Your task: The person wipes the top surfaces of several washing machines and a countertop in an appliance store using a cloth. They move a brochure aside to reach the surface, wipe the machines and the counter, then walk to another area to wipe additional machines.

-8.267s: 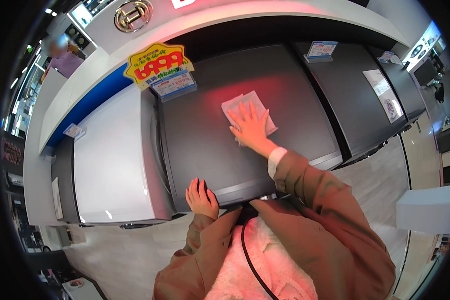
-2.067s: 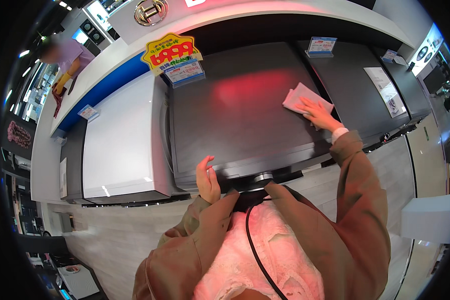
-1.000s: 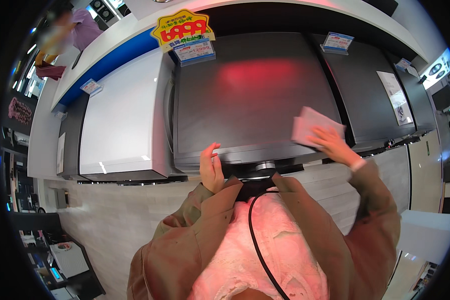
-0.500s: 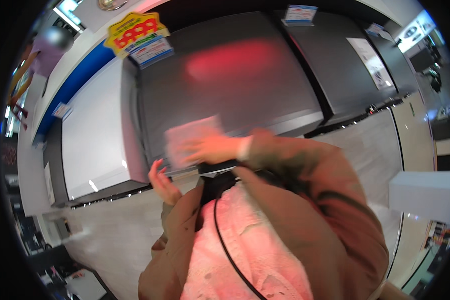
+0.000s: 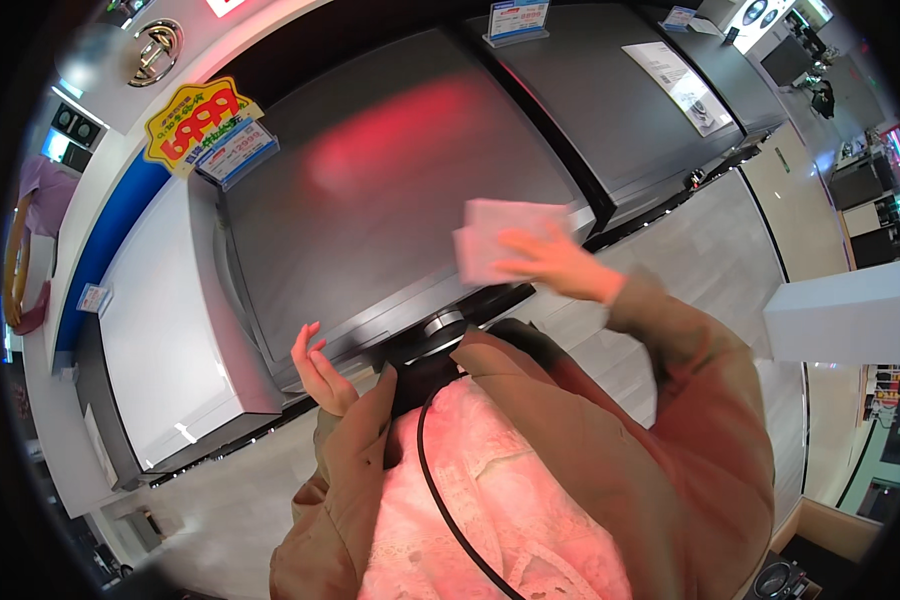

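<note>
A folded pale pink cloth (image 5: pixel 482 228) lies under my right hand (image 5: pixel 555 262), at the front right corner of a dark grey appliance's top (image 5: pixel 370 220). The fingers of that hand are stretched over the cloth and keep hold of it; the thumb side is partly hidden. My left hand (image 5: pixel 325 375) hovers near the appliance's front left edge, fingers apart, holding nothing. A silver round knob (image 5: pixel 444 322) shows on the appliance's front, between my hands.
To the left stands a white appliance (image 5: pixel 165 335); to the right, another dark grey one (image 5: pixel 610 95) with a paper sheet (image 5: pixel 678 88) on it. A yellow price sign (image 5: pixel 195 122) and a label stand (image 5: pixel 236 152) are at the back left. A white block (image 5: pixel 840 310) stands far right.
My right hand has swept the cloth rightward along the front of the top, from the middle to the right corner. My left hand stays nearly still. The view has turned slightly.
</note>
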Demonstrator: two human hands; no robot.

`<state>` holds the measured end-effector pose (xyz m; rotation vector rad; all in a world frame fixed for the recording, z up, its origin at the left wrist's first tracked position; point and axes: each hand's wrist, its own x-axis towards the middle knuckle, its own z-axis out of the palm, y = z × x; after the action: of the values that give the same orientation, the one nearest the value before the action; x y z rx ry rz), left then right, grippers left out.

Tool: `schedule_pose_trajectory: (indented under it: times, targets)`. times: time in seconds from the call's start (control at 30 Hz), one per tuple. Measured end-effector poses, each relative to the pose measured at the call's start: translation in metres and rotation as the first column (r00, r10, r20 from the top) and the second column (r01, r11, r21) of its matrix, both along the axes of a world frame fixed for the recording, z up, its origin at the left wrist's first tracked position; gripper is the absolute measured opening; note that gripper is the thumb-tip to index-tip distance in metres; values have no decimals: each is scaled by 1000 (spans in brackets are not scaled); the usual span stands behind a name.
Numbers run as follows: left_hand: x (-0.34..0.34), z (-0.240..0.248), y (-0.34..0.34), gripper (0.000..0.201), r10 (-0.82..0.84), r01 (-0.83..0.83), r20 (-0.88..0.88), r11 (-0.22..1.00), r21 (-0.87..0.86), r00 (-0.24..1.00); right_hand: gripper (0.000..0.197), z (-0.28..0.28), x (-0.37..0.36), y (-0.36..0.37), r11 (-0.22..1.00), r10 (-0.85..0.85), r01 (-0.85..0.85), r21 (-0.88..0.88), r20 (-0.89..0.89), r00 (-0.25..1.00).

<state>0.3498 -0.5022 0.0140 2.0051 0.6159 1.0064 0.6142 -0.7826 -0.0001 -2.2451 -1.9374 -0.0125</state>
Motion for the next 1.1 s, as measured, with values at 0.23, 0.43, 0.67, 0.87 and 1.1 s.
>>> schedule_pose_trajectory:
  times: [0.23,0.43,0.67,0.87,1.1]
  targets:
    - [-2,-4,1,34,-22,22,4,1000,0,1000,55,33,18,-64,982,-147,139,-125,-62,987]
    - [-28,-7,1,34,80,-81,13,997,12,997,60,19,5,-4,972,148,-153,-179,-41,988]
    - [-58,-5,-7,33,187,-189,54,982,28,981,43,4,-81,160,831,554,-541,128,-103,826]
    - [-59,1,-15,31,210,-215,70,974,73,975,38,-16,-161,256,809,584,-536,242,-222,781]
    - [-36,1,-12,30,82,-84,48,995,44,995,46,3,-37,148,945,319,-304,120,-137,938]
